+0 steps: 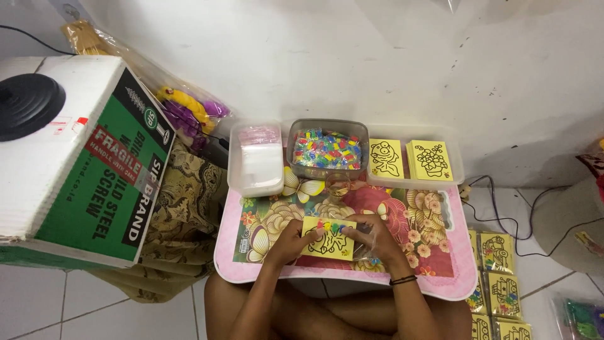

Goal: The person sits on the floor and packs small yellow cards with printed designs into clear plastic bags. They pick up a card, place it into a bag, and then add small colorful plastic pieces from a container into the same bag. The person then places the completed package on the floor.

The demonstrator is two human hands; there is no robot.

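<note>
Both hands pinch a thin yellow picture card (328, 238) at the lap tray's (440, 286) six o'clock edge, left hand (290, 241) closed on its left side, right hand (372, 237) on its right; it looks light, bendable, best held by its edges.

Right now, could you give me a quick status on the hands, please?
Left hand and right hand both gripping yellow card. Card over floral tray table. Nothing in the way.

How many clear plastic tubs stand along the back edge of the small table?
3: the left tub holds clear bags, the middle tub holds colourful small packets, the right tub holds two stacks of yellow cards. None seems hidden.
</note>
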